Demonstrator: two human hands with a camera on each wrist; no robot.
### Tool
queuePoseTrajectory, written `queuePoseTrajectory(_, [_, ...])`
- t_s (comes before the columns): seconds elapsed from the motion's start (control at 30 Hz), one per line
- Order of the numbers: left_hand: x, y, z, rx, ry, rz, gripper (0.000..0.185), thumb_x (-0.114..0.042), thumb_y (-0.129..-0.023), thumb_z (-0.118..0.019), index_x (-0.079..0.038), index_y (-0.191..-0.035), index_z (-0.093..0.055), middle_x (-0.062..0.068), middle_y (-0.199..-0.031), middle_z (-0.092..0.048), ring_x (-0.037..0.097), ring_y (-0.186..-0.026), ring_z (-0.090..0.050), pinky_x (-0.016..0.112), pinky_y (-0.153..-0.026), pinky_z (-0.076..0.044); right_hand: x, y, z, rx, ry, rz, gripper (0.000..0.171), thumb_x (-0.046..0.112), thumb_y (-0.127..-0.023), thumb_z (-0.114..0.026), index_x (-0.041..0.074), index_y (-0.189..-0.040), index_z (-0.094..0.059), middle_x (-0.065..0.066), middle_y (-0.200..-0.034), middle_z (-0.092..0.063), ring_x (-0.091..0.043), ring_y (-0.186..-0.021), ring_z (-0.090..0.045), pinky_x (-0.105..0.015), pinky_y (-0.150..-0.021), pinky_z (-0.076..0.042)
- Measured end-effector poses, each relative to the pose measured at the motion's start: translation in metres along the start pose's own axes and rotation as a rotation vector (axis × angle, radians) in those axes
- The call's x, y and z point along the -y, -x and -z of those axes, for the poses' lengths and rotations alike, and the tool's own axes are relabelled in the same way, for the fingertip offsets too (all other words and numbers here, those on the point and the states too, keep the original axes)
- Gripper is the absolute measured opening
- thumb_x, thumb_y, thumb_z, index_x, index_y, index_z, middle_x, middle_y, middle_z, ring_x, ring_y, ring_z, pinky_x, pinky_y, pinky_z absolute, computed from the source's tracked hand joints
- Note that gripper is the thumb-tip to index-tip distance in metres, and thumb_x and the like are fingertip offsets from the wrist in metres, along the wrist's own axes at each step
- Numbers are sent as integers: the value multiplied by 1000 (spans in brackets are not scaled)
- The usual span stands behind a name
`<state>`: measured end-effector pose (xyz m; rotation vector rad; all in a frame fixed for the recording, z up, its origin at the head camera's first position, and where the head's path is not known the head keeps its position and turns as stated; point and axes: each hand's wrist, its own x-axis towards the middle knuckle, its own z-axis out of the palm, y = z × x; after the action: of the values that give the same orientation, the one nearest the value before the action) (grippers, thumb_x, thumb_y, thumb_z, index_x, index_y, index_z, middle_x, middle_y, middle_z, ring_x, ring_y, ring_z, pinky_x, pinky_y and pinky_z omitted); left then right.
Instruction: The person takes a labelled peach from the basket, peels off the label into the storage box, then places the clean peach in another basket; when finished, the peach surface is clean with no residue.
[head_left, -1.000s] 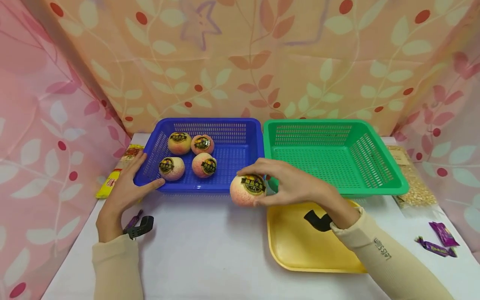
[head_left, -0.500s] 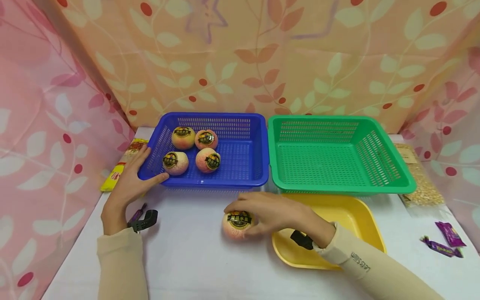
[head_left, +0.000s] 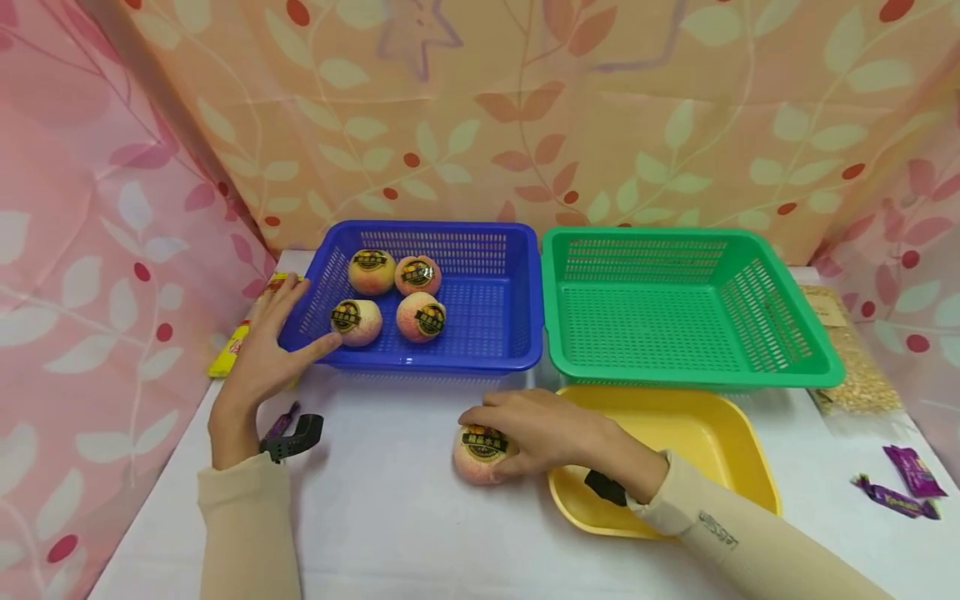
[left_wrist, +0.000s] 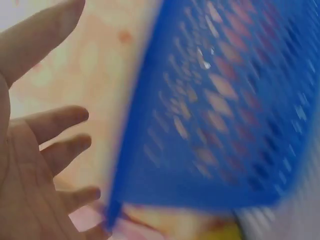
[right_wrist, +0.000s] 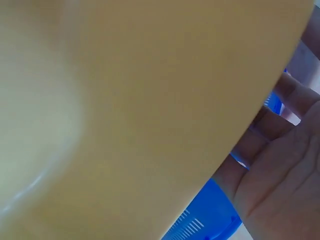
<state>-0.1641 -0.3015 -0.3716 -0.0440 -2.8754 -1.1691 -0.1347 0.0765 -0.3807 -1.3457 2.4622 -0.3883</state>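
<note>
My right hand (head_left: 536, 429) grips a peach (head_left: 477, 460) with a black label, low over the white table in front of the blue basket (head_left: 450, 363). Its fingers lie over the top and far side, the thumb on the near side. In the right wrist view the peach is hidden behind the yellow tray's wall. Extended fingers of my left hand (head_left: 266, 350) lie along the blue basket's front left corner; the left wrist view shows the palm (left_wrist: 25, 175) beside the basket's rim. Several labelled peaches (head_left: 420, 317) sit in the left half of that basket.
A green basket (head_left: 645, 329) stands right of the blue one. The yellow tray (head_left: 712, 450) lies below it, under my right forearm. Purple-wrapped sweets (head_left: 896, 497) and a bag of corn kernels (head_left: 862, 367) are at the right, a yellow packet (head_left: 228, 354) at the left.
My right hand has brought the peach from beside the blue basket's front right corner down toward me, then barely moved. My left hand stays at the basket. The head view has shifted slightly.
</note>
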Motion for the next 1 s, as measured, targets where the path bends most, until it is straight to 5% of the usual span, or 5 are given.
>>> queuePoseTrajectory(0.2, [-58, 15, -10, 28, 122, -212, 70, -31, -88, -80, -34, -151, -50, -6, -161, -43, 24, -154, -31, 70, -120, -23, -6, 8, -4, -79, 29, 25, 58, 50, -83, -80, 23, -132, -64, 7, -108, -63, -6, -92, -57, -27, -78, -51])
queuePoseTrajectory(0.4, [-89, 22, -30, 310, 188, -373, 58, -25, -86, -83, -30, -139, -62, -9, -140, -64, 14, -134, -55, 53, -113, -44, -10, 8, -6, -144, 19, 67, 54, 48, -82, -82, 25, -127, -65, 8, -107, -63, -6, -93, -57, -26, -80, -51])
queuePoseTrajectory(0.57, [-98, 25, -42, 446, 114, -371, 60, -35, -87, -82, -27, -141, -60, -7, -144, -61, 15, -138, -53, 49, -114, -44, -11, 6, -6, -157, 14, 61, 54, 45, -81, -84, 24, -128, -65, 8, -111, -65, -7, -98, -59, -29, -85, -53])
queuePoseTrajectory(0.8, [-110, 39, -45, 442, 60, -447, 59, -43, -83, -83, -29, -136, -63, -13, -136, -65, 10, -122, -61, 42, -103, -53, -13, 11, -7, -173, 29, 62, 54, 49, -83, -82, 23, -127, -64, 8, -108, -64, -7, -93, -58, -27, -80, -52])
queuePoseTrajectory(1.0, [-107, 38, -59, 602, 0, -405, 65, -48, -84, -81, -22, -140, -60, -6, -136, -65, 15, -117, -64, 41, -100, -55, -13, 14, -9, -199, 50, 92, 57, 52, -83, -81, 23, -129, -65, 9, -103, -61, -6, -87, -54, -25, -77, -50])
